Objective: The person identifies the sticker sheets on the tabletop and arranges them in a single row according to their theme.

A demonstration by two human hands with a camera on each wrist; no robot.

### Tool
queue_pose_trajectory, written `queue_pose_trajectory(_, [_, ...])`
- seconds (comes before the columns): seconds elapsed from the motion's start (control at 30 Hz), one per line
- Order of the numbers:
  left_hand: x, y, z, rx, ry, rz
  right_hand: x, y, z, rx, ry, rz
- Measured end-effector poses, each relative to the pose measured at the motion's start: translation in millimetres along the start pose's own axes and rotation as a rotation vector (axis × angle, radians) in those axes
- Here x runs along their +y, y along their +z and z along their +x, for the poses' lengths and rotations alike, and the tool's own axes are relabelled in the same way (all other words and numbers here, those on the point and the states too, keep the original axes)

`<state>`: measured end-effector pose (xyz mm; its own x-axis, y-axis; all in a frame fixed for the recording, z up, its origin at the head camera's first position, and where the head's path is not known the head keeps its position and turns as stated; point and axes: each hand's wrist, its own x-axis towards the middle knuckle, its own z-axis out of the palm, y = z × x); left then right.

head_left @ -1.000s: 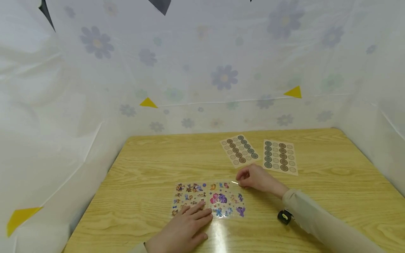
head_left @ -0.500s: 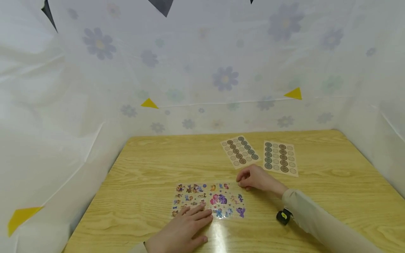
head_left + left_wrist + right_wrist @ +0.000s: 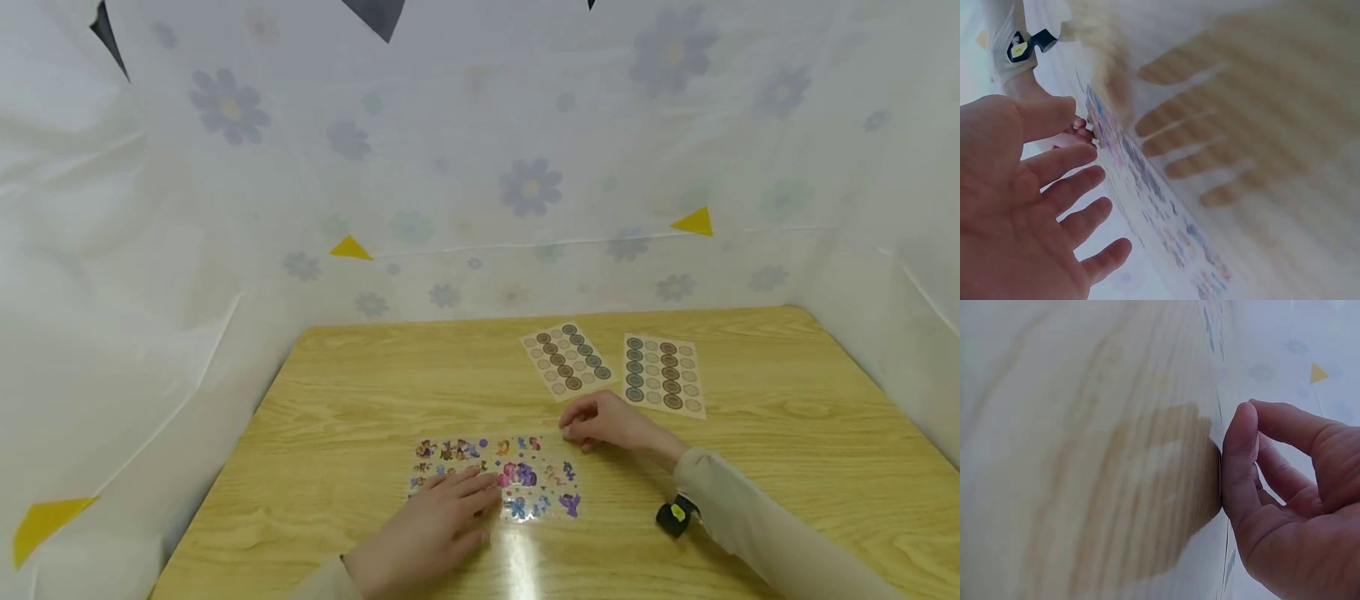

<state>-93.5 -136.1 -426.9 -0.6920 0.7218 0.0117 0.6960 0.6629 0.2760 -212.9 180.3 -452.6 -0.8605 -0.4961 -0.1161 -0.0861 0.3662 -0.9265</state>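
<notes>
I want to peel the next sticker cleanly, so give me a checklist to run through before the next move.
1. Cartoon sticker sheet lies flat on the table: ok.
2. Left hand rests on the sheet's near-left part, fingers straight: ok.
3. Right hand is at the sheet's far-right corner, fingers curled: ok.
4. Right fingertips actually pinch a sticker or edge: cannot tell.
5. Two round-sticker sheets lie apart from both hands: ok.

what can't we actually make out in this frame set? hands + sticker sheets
- Right hand: head view, curled fingers hide whether it pinches the cartoon sticker sheet corner; right wrist view shows the thumb on the table only.
- Left hand: contact with the sheet unclear; left wrist view is blurred.
- Round-label sheets: print too small.
</notes>
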Motion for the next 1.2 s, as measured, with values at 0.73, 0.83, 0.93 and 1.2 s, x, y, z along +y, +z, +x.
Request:
queue_pose_trajectory(0.73, [-104.0, -8.4, 106.4, 0.019, -0.116, -0.288, 7, -32, -24, 0.271, -0.032, -0.271])
queue_pose_trajectory(0.83, [-116.3, -9.8, 119.3, 0.035, -0.157, -0.418, 8, -39, -24, 0.297, -0.040, -0.320])
queue_pose_trajectory(0.93, [-123.1, -13.2, 132.4, 0.057, -0.191, -0.491, 10, -44, -20, 0.321, -0.045, -0.381])
queue_pose_trajectory(1.2, [-133.3, -12.9, 170.3, 0.105, -0.254, -0.460, 8, -49, -3, 0.340, -0.027, -0.511])
